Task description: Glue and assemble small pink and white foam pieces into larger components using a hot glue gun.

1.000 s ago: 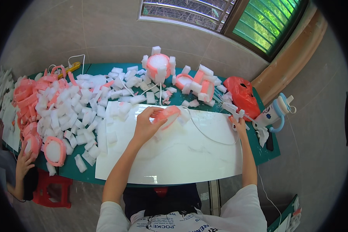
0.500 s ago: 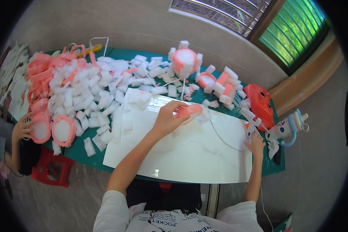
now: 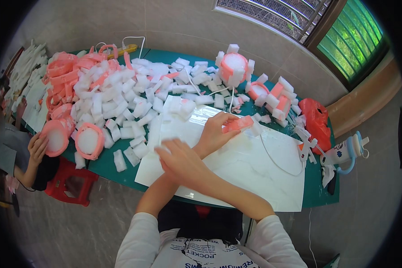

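My left hand (image 3: 213, 137) is closed around a pink foam piece (image 3: 238, 125), held just above the glossy white board (image 3: 254, 178). A white foam block (image 3: 256, 128) sits against the far end of that piece. My right hand (image 3: 176, 158) crosses over my left forearm toward the left side of the board. It is smeared by motion, so its fingers are unclear. A white glue gun (image 3: 305, 145) rests at the board's right edge, its cord curving across the board.
Loose white foam blocks (image 3: 134, 129) heap the table's left, beside pink foam rings (image 3: 89, 141). Foam assemblies (image 3: 233, 69) stand at the back. A red plastic bag (image 3: 316, 120) and a bottle (image 3: 337, 153) are at right. Another person's hand (image 3: 38, 146) touches a ring at left.
My right hand has left the glue gun and swung left across my left forearm. My left hand still holds the pink foam piece. The whole view has shifted slightly.
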Motion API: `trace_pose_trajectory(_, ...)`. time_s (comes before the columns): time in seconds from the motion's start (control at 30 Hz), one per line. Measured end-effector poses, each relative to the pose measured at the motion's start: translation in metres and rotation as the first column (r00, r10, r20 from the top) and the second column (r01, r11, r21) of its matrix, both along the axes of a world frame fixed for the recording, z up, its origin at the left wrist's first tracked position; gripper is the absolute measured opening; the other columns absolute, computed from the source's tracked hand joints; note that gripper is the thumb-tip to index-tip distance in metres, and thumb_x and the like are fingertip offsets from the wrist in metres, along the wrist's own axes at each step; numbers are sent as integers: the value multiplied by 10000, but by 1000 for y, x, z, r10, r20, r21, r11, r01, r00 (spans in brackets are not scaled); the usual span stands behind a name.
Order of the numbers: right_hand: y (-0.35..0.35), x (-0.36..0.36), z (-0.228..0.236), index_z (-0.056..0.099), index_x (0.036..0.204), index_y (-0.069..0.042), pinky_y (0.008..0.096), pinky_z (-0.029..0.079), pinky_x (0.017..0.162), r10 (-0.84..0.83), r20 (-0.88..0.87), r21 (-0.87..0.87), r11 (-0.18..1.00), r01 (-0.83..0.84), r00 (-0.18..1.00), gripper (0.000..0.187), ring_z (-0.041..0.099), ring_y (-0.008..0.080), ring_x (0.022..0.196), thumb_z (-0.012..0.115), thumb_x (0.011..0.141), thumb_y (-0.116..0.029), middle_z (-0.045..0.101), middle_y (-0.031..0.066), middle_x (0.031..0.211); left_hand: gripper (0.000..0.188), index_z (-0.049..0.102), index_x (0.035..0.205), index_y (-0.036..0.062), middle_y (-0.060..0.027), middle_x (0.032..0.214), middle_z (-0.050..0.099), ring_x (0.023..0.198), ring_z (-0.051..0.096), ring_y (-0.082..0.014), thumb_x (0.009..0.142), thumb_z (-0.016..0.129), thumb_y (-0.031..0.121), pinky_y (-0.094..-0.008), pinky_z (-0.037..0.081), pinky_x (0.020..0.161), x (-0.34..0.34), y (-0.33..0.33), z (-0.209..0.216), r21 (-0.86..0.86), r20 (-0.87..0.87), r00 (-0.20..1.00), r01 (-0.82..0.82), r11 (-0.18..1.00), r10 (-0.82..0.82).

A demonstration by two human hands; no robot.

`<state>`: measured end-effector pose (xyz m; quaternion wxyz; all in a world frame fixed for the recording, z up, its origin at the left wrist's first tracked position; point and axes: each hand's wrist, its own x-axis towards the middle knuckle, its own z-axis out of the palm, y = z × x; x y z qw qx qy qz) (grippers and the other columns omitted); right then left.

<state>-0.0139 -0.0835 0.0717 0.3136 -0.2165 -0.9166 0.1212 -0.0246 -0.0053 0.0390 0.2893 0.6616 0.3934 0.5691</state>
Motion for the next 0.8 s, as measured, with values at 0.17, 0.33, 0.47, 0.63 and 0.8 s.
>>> trace_pose_trajectory(0.17, 80, -70, -42, 556, 875, -9, 371, 422, 678, -499, 146, 188, 862, 471, 854, 192, 504, 314, 802, 568, 684, -8, 510, 189, 852, 342, 619, 971, 4, -93, 906, 626, 811, 616, -179, 665, 746, 91, -277, 485, 731, 2, 0, -1, 16, 24, 999, -43, 999, 42)
trace_pose_trajectory(0.33, 129, -107, -66, 593, 829, -46, 341, 428, 683, -783, 285, 329, 622, 711, 553, 125, 536, 277, 824, 579, 707, -70, 556, 190, 876, 349, 621, 980, 5, -82, 907, 625, 813, 613, -168, 664, 746, 83, -261, 482, 716, -2, 9, -3, 33, 87, 995, -53, 998, 50)
trace_pose_trajectory(0.47, 146, -104, -63, 609, 811, -82, 325, 435, 671, -775, 364, 186, 604, 775, 517, 81, 552, 251, 823, 574, 741, -105, 580, 162, 882, 342, 622, 977, 4, -86, 907, 627, 811, 615, -168, 665, 742, 76, -256, 484, 711, -6, 12, -3, -15, 106, 991, -74, 997, 75)
trace_pose_trajectory(0.63, 135, -96, -50, 600, 842, -97, 319, 446, 650, -793, 304, 190, 594, 782, 528, 105, 551, 240, 835, 572, 741, -102, 566, 132, 865, 347, 619, 980, 0, -93, 902, 627, 812, 615, -166, 665, 742, 77, -257, 484, 703, 4, 8, -3, 1, 90, 994, -57, 998, 56)
trace_pose_trajectory(0.8, 82, -65, -10, 524, 852, -29, 387, 446, 689, -270, -159, 145, 945, 293, 950, 140, 527, 312, 815, 541, 721, 19, 530, 151, 871, 332, 615, 964, -1, -97, 894, 624, 795, 614, -182, 664, 739, 69, -270, 484, 708, 1, 0, 1, 32, 65, 996, -66, 997, 64)
